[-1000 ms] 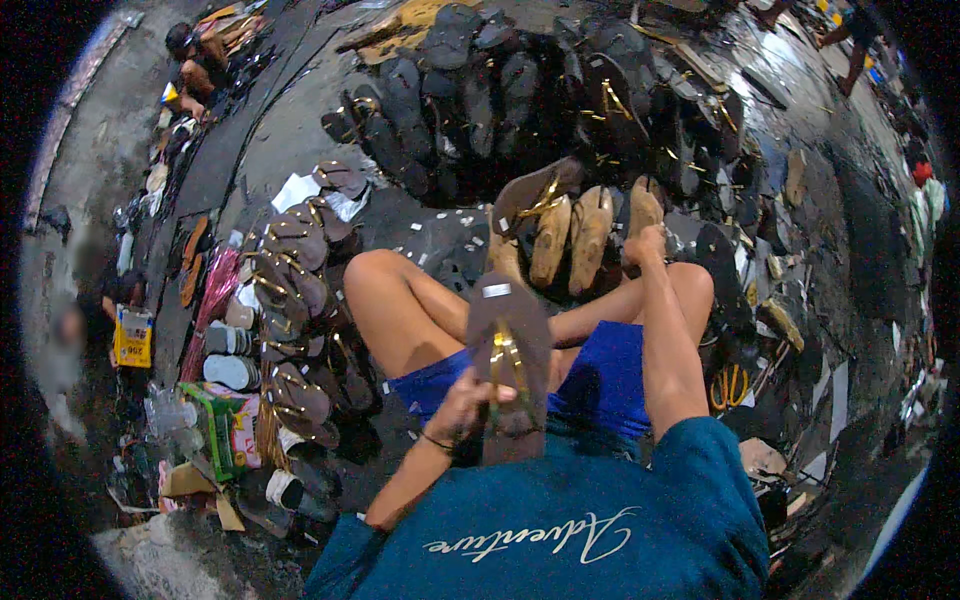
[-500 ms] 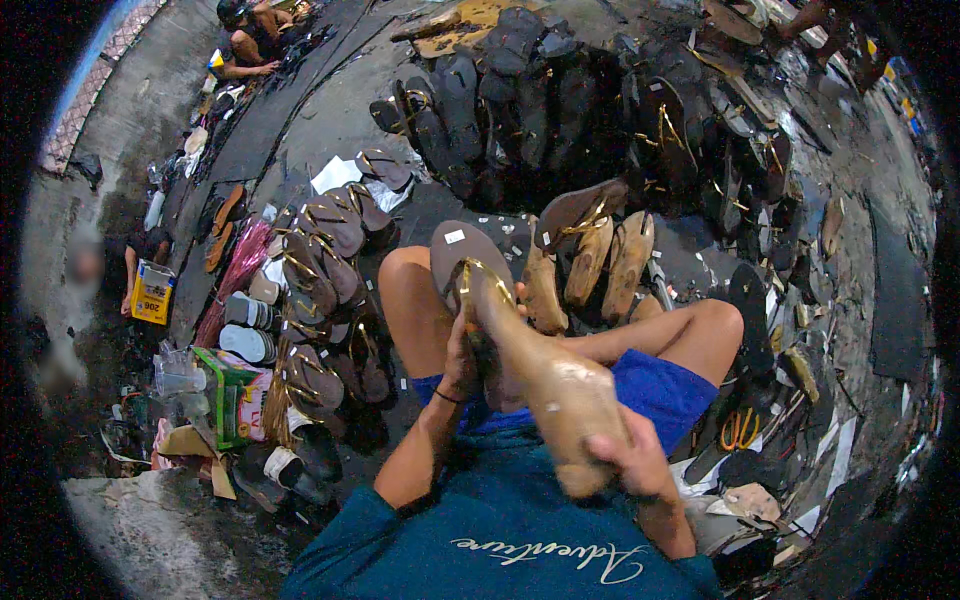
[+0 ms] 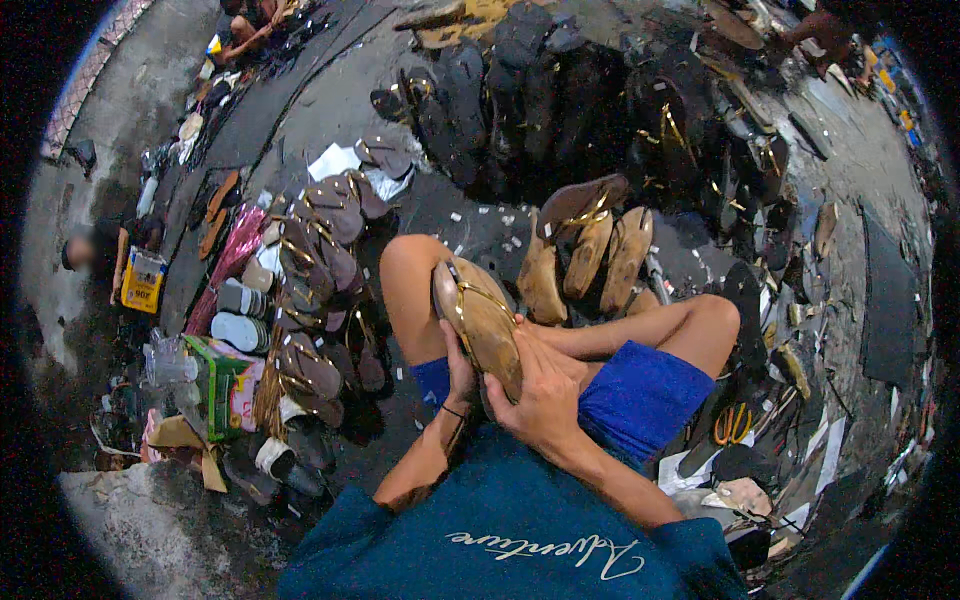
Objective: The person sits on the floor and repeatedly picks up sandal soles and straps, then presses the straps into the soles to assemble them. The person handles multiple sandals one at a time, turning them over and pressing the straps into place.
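A tan sandal (image 3: 480,325) with gold straps is being held over the lap, likely tilted for inspection. It is being gripped from beneath by the left hand (image 3: 458,365) and clasped at the heel end by the right hand (image 3: 545,395). Finished sandals (image 3: 585,250) are being crowded around the knees; brown rows (image 3: 320,260) are hemming in the left side.

I see a tan-brown sandal (image 3: 480,325) with thin gold straps between my left hand (image 3: 458,365) and right hand (image 3: 540,395). My shorts (image 3: 640,395) are bright blue, my shirt (image 3: 500,530) teal with white script. At ten o'clock lie brown sandals (image 3: 315,250) in a row, beside a shiny pink bundle (image 3: 225,265). At nine o'clock sits a green box (image 3: 225,385) (red on one face). At twelve o'clock the heaped sandals (image 3: 560,100) are near-black with gold straps.
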`<state>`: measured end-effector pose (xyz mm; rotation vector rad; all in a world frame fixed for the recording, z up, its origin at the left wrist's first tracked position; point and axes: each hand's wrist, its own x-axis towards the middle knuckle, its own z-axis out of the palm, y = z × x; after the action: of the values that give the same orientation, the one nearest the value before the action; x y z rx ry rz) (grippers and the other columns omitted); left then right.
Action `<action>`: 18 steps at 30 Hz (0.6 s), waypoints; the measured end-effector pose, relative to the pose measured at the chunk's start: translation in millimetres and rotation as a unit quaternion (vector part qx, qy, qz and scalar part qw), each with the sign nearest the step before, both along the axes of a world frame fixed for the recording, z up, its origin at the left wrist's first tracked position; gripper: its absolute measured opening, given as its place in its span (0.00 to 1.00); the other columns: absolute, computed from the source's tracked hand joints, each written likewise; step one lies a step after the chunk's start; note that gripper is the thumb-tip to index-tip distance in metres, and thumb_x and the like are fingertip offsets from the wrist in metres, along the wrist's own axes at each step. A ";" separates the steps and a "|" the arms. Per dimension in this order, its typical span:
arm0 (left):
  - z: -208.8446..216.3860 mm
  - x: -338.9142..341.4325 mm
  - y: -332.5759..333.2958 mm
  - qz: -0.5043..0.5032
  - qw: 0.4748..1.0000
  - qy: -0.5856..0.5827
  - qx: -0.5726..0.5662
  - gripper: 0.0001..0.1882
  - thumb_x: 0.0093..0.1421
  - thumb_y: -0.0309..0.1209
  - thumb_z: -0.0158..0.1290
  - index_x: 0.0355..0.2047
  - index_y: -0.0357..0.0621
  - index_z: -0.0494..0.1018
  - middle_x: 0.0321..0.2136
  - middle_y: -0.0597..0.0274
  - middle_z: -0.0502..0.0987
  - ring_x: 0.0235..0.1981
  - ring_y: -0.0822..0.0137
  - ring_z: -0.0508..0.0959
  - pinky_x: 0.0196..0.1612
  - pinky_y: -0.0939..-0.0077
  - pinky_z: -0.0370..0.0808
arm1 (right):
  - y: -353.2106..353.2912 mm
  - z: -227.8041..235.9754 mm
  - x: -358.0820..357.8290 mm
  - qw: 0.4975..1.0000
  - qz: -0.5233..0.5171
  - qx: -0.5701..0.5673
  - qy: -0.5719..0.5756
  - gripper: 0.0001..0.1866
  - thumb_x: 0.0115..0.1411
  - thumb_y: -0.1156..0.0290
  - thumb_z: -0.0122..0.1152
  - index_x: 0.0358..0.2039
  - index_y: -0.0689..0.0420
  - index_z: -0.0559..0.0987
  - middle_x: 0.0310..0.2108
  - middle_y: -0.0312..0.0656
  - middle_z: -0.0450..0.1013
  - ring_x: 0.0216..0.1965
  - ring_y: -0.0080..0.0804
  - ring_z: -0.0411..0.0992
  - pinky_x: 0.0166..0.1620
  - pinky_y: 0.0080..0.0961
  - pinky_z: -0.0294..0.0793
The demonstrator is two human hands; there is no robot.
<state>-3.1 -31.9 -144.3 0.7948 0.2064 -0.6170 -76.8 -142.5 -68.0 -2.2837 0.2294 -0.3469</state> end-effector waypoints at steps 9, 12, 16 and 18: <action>17.4 30.6 -12.3 -0.137 0.961 -0.225 0.080 0.41 0.63 0.52 0.50 0.64 0.41 0.45 0.51 0.56 0.67 0.53 0.64 0.69 0.57 0.67 0.67 | -28.3 25.0 3.1 0.990 -0.067 -0.115 -0.047 0.37 0.51 0.61 0.65 0.58 0.66 0.65 0.55 0.52 0.67 0.53 0.47 0.69 0.50 0.35 0.75; 41.2 30.3 -29.5 -0.172 0.944 -0.241 0.148 0.43 0.59 0.50 0.55 0.64 0.43 0.44 0.54 0.57 0.62 0.55 0.64 0.65 0.57 0.69 0.66 | -32.5 32.3 -2.0 0.993 -0.055 -0.098 -0.026 0.39 0.50 0.59 0.65 0.59 0.66 0.65 0.55 0.52 0.67 0.52 0.47 0.69 0.51 0.34 0.75; 39.5 25.9 -23.2 -0.237 0.967 -0.087 0.024 0.43 0.57 0.43 0.58 0.63 0.36 0.47 0.60 0.53 0.58 0.61 0.61 0.61 0.59 0.66 0.65 | -67.4 44.3 2.5 0.994 -0.043 -0.020 -0.095 0.33 0.52 0.58 0.65 0.56 0.60 0.70 0.47 0.52 0.70 0.48 0.48 0.69 0.50 0.36 0.71; 41.5 10.4 -21.1 -0.254 0.966 -0.054 0.007 0.44 0.56 0.44 0.58 0.63 0.36 0.47 0.60 0.52 0.58 0.61 0.61 0.61 0.59 0.66 0.65 | -86.0 38.0 14.4 0.995 -0.037 0.064 -0.068 0.29 0.53 0.58 0.65 0.54 0.58 0.73 0.41 0.52 0.69 0.45 0.47 0.69 0.48 0.34 0.69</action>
<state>7.3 -53.0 -102.8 0.8994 -0.1010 -1.0520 -62.4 -228.5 -30.0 -2.1195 0.2586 -0.5106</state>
